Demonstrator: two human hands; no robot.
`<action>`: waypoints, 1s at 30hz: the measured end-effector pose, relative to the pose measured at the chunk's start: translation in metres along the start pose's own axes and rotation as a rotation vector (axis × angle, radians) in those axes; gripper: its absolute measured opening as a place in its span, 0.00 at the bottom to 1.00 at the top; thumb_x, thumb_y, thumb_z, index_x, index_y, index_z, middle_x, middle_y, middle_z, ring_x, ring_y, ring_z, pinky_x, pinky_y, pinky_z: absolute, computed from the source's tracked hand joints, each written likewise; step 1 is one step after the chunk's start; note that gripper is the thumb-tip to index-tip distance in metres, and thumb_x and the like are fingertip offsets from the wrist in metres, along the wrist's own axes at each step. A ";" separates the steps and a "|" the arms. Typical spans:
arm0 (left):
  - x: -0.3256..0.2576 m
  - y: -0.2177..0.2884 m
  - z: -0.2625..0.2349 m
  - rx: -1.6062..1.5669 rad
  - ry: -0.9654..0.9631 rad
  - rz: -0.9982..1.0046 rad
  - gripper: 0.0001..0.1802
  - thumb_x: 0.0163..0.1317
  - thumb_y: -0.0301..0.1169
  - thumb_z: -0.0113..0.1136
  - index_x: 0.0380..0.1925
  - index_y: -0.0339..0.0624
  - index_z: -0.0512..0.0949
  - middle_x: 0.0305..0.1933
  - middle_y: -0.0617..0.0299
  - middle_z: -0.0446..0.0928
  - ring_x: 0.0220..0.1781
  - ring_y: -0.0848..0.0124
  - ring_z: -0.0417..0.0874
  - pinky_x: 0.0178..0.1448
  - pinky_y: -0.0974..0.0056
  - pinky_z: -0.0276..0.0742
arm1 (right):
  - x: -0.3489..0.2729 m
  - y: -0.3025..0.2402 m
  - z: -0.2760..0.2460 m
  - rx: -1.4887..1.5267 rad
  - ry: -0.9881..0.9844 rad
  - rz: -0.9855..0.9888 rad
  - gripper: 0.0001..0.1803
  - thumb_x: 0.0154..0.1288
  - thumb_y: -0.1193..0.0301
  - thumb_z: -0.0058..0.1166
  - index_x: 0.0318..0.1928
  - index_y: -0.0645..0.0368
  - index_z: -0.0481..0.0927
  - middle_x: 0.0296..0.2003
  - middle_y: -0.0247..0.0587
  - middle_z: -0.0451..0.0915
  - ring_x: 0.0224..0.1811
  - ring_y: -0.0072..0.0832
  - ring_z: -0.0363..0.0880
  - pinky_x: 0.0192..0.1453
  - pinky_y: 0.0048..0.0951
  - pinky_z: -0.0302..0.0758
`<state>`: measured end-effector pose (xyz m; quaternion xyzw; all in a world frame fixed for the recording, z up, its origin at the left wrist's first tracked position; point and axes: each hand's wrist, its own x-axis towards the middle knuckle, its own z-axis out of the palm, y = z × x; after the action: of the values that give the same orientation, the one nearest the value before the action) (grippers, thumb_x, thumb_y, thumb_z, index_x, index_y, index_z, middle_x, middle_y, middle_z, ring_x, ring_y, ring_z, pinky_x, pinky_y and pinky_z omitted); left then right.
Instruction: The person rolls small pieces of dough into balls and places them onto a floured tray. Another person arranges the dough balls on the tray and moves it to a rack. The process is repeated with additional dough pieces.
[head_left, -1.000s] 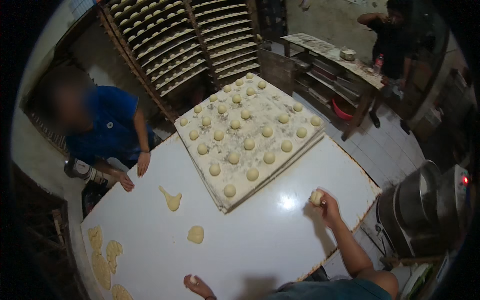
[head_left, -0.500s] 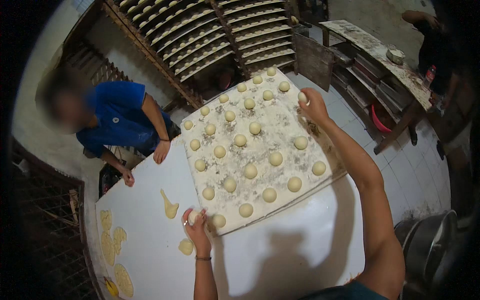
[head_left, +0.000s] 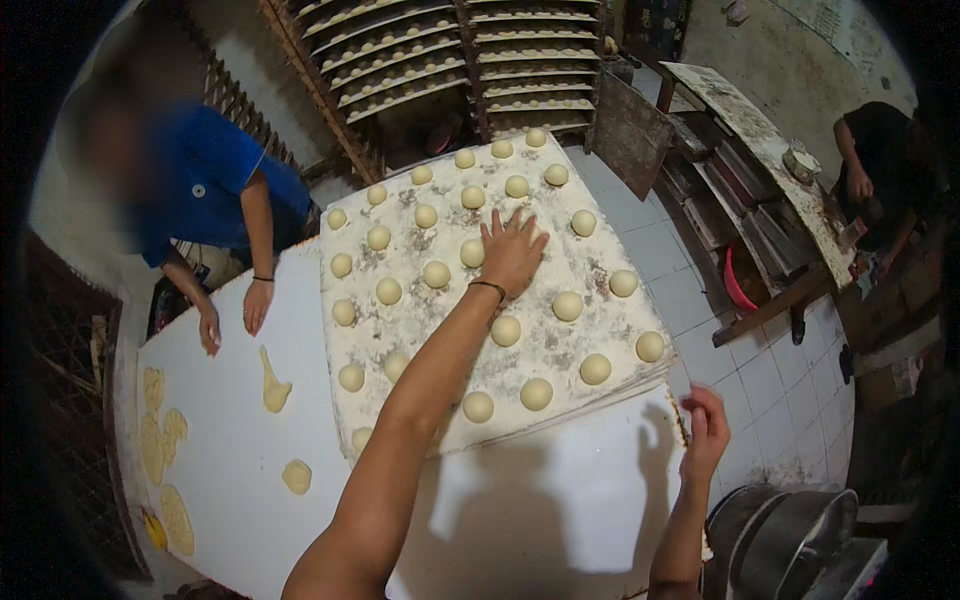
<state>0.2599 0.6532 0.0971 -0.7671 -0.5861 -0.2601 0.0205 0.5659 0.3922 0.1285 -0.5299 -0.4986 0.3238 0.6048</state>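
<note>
"Dough?"

"Smooth round balls are dotting the far, floury board."

"Hands?"

"I'm seeing the left hand splayed over them, palm hidden; right hand half-curled, near right, contents unclear."

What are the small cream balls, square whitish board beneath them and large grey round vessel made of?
Cream balls: probably dough, smooth and matte. Whitish board: perhaps wood; powdery, patchy coating leaves that open. Grey round vessel: likely metal, judging by its dull shine.

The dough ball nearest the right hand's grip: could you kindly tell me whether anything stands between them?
Nothing visible does; only the edge of the board lies between that dough ball and the right hand's grip.
</note>
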 end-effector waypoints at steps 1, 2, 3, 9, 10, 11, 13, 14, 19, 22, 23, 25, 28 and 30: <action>-0.010 -0.005 -0.015 -0.006 0.122 -0.016 0.25 0.69 0.44 0.49 0.59 0.39 0.71 0.68 0.48 0.64 0.73 0.44 0.54 0.72 0.35 0.48 | -0.026 0.012 -0.016 -0.040 0.025 0.071 0.10 0.69 0.71 0.50 0.44 0.67 0.78 0.47 0.44 0.77 0.45 0.28 0.77 0.53 0.30 0.74; -0.023 0.006 -0.042 -0.180 0.205 -0.081 0.23 0.68 0.42 0.51 0.57 0.38 0.72 0.67 0.47 0.64 0.73 0.43 0.54 0.73 0.39 0.47 | -0.053 0.018 -0.031 -0.087 0.075 0.135 0.10 0.70 0.71 0.50 0.43 0.66 0.78 0.44 0.42 0.78 0.43 0.27 0.77 0.51 0.30 0.75; -0.049 0.015 -0.067 -0.273 0.211 -0.108 0.22 0.68 0.40 0.52 0.56 0.38 0.72 0.67 0.47 0.64 0.73 0.44 0.53 0.74 0.41 0.48 | -0.078 0.021 -0.042 -0.131 0.112 0.201 0.10 0.70 0.71 0.51 0.43 0.66 0.79 0.42 0.41 0.79 0.41 0.26 0.77 0.49 0.30 0.75; -0.325 0.041 -0.176 -0.605 0.060 -0.435 0.18 0.64 0.29 0.58 0.53 0.39 0.73 0.60 0.50 0.71 0.66 0.52 0.67 0.70 0.53 0.60 | -0.165 0.003 0.004 -0.039 -0.033 0.448 0.08 0.70 0.71 0.53 0.41 0.63 0.80 0.39 0.37 0.80 0.40 0.24 0.77 0.49 0.27 0.75; -0.372 0.049 -0.183 -0.630 0.029 -0.469 0.17 0.63 0.30 0.58 0.52 0.39 0.74 0.59 0.51 0.73 0.63 0.53 0.69 0.68 0.54 0.62 | -0.166 -0.004 0.022 -0.020 -0.109 0.438 0.07 0.70 0.73 0.52 0.41 0.64 0.80 0.39 0.38 0.80 0.41 0.24 0.77 0.50 0.27 0.75; -0.413 0.058 -0.194 -0.651 0.002 -0.492 0.16 0.63 0.30 0.59 0.50 0.39 0.75 0.57 0.52 0.74 0.61 0.54 0.72 0.66 0.54 0.65 | -0.165 -0.011 0.046 0.008 -0.179 0.424 0.07 0.70 0.74 0.52 0.42 0.64 0.80 0.39 0.38 0.80 0.42 0.25 0.77 0.51 0.26 0.74; -0.486 0.079 -0.222 -0.676 -0.185 -0.598 0.16 0.63 0.31 0.59 0.50 0.39 0.75 0.55 0.53 0.75 0.60 0.56 0.73 0.64 0.56 0.67 | -0.164 -0.027 0.091 -0.003 -0.371 0.293 0.07 0.69 0.76 0.51 0.43 0.65 0.79 0.40 0.39 0.80 0.43 0.26 0.78 0.54 0.26 0.73; -0.524 0.089 -0.235 -0.703 -0.223 -0.613 0.16 0.64 0.31 0.59 0.50 0.39 0.75 0.54 0.53 0.76 0.59 0.57 0.74 0.64 0.57 0.68 | -0.170 -0.040 0.118 0.041 -0.485 0.300 0.07 0.69 0.76 0.51 0.43 0.65 0.79 0.41 0.39 0.80 0.44 0.26 0.78 0.54 0.26 0.73; -0.618 0.068 -0.288 -0.852 -0.177 -0.630 0.18 0.66 0.32 0.58 0.54 0.39 0.75 0.52 0.53 0.78 0.55 0.61 0.77 0.61 0.59 0.72 | -0.214 -0.101 0.260 0.132 -1.033 0.095 0.08 0.67 0.77 0.53 0.45 0.64 0.79 0.43 0.39 0.80 0.45 0.24 0.78 0.51 0.26 0.75; -0.651 0.004 -0.329 -0.737 -0.075 -0.838 0.16 0.66 0.31 0.59 0.53 0.40 0.75 0.52 0.55 0.78 0.55 0.64 0.78 0.60 0.60 0.73 | -0.268 -0.117 0.348 0.024 -1.227 0.000 0.12 0.66 0.71 0.56 0.47 0.62 0.80 0.46 0.40 0.79 0.44 0.27 0.79 0.48 0.26 0.76; -0.668 -0.022 -0.338 -0.690 -0.009 -0.882 0.15 0.67 0.30 0.58 0.52 0.41 0.75 0.52 0.57 0.77 0.56 0.65 0.77 0.60 0.59 0.74 | -0.286 -0.116 0.381 -0.022 -1.266 0.001 0.13 0.66 0.69 0.57 0.48 0.61 0.79 0.47 0.40 0.78 0.45 0.27 0.79 0.48 0.25 0.76; -0.689 -0.070 -0.359 -0.732 0.124 -1.048 0.13 0.67 0.29 0.57 0.51 0.40 0.77 0.51 0.59 0.78 0.54 0.68 0.78 0.58 0.61 0.75 | -0.318 -0.083 0.443 -0.161 -1.148 -0.044 0.18 0.66 0.65 0.57 0.51 0.63 0.78 0.51 0.44 0.76 0.47 0.33 0.79 0.48 0.31 0.77; -0.719 -0.118 -0.381 -0.743 0.212 -1.065 0.11 0.66 0.29 0.58 0.47 0.39 0.78 0.48 0.55 0.80 0.51 0.63 0.81 0.56 0.62 0.75 | -0.347 0.010 0.486 -0.594 -0.899 -0.339 0.19 0.61 0.65 0.58 0.47 0.67 0.77 0.51 0.52 0.75 0.47 0.45 0.78 0.48 0.42 0.77; -0.732 -0.148 -0.392 -0.761 0.220 -1.039 0.10 0.67 0.30 0.57 0.46 0.38 0.78 0.47 0.55 0.80 0.49 0.66 0.80 0.56 0.63 0.74 | -0.365 -0.015 0.525 -0.745 -0.889 -0.238 0.17 0.59 0.66 0.59 0.41 0.68 0.78 0.47 0.55 0.76 0.46 0.49 0.77 0.49 0.46 0.75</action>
<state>-0.1520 -0.0831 0.0852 -0.3064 -0.7419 -0.5025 -0.3212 -0.0397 0.2199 0.0175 -0.4605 -0.8403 0.2478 0.1430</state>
